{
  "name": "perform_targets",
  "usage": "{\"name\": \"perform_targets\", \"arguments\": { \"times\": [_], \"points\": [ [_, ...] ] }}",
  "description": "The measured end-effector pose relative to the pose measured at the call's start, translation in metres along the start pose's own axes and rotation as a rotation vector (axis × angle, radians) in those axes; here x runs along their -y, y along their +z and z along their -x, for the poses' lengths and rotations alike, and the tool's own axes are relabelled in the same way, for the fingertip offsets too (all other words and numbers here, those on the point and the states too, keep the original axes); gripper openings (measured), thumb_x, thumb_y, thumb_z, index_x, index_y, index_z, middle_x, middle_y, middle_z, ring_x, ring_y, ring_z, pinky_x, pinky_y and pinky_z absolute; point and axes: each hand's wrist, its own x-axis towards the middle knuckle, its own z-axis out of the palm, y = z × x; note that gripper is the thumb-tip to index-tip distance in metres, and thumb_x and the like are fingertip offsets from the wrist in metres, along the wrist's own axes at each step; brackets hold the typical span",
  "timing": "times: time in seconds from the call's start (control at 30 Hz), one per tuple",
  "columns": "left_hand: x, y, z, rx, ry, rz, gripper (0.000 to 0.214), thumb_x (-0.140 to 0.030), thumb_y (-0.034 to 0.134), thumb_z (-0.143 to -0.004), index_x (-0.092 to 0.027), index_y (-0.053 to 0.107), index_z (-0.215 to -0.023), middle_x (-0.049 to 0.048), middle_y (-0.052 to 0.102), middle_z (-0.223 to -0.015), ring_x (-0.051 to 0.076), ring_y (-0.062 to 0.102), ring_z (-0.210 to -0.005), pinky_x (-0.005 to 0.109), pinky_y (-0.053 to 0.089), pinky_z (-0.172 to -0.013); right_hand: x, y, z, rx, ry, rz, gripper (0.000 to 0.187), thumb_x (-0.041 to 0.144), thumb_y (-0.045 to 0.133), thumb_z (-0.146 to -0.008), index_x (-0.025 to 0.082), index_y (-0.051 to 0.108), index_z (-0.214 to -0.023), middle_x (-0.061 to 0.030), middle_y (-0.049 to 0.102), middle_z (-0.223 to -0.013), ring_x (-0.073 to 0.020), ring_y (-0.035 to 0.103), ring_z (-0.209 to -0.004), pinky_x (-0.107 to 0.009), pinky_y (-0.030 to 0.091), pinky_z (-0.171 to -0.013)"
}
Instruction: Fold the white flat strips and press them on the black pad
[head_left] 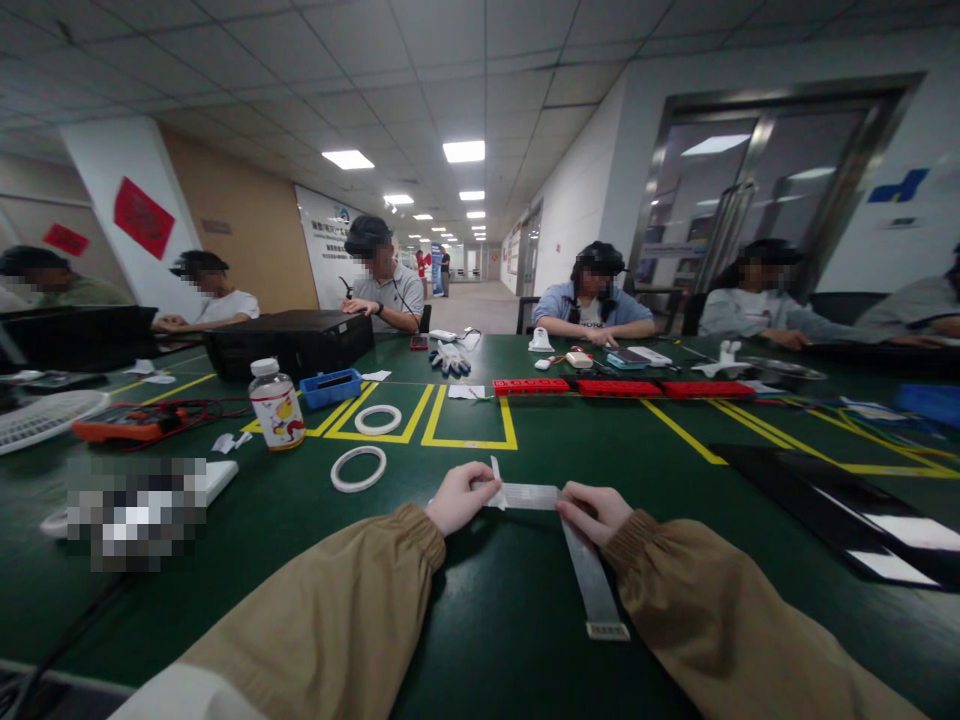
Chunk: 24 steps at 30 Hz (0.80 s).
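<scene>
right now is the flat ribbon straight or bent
Bent: the flat ribbon runs across from the left fingers to the right fingers, then angles sharply toward the wearer.

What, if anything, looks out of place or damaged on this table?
The crumpled white scraps beside the jar look like stray litter. The flat ribbon turns sharply at the right hand; that may be a deliberate fold, and I cannot tell whether it is damaged. I see no spill.
</scene>
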Motion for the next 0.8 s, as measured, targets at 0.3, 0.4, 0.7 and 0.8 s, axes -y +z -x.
{"name": "perform_targets", "arguments": {
  "times": [0.3,0.4,0.7,0.8],
  "points": [
    [0.0029,0.0008,-0.0002,0.019,-0.015,0.06,0.022,-0.031,0.054,-0.078,-0.012,0.064,-0.077,-0.0002,0.058,-0.066,0.012,0.051,-0.062,0.02,0.038,-0.059,-0.0009,0.0003,-0.0005,0.046,-0.014,0.022,0.036,0.044,0.038,-0.086,0.016,0.051,-0.067,-0.0007,0.05,-0.06,-0.0119,0.045,-0.056,-0.024,0.034,-0.053],
    [0.0034,0.0015,-0.0003,0.025,-0.006,0.066,0.021,-0.03,0.053,-0.078,-0.012,0.064,-0.078,-0.0002,0.059,-0.067,0.012,0.052,-0.063,0.02,0.038,-0.059,-0.0032,0.0011,-0.0008,0.061,-0.019,0.04,0.037,0.045,0.038,-0.086,0.016,0.054,-0.069,-0.0018,0.053,-0.062,-0.0124,0.046,-0.057,-0.024,0.035,-0.054],
    [0.004,0.0009,0.0013,0.001,0.001,-0.141,0.02,-0.029,0.053,-0.078,-0.014,0.067,-0.077,0.0006,0.063,-0.072,0.013,0.055,-0.066,0.021,0.04,-0.062,-0.0059,0.0031,-0.0016,0.056,-0.023,0.074,0.039,0.047,0.04,-0.084,0.016,0.054,-0.065,-0.0014,0.051,-0.059,-0.0117,0.045,-0.054,-0.023,0.033,-0.051],
    [-0.0004,-0.0001,0.003,-0.007,-0.052,-0.223,0.019,-0.03,0.054,-0.077,-0.016,0.067,-0.074,0.0002,0.065,-0.069,0.013,0.056,-0.064,0.022,0.04,-0.064,-0.0077,0.0033,-0.0026,0.068,-0.037,0.083,0.037,0.045,0.041,-0.084,0.016,0.056,-0.067,-0.0021,0.054,-0.062,-0.012,0.047,-0.055,-0.024,0.035,-0.052]
  ]
}}
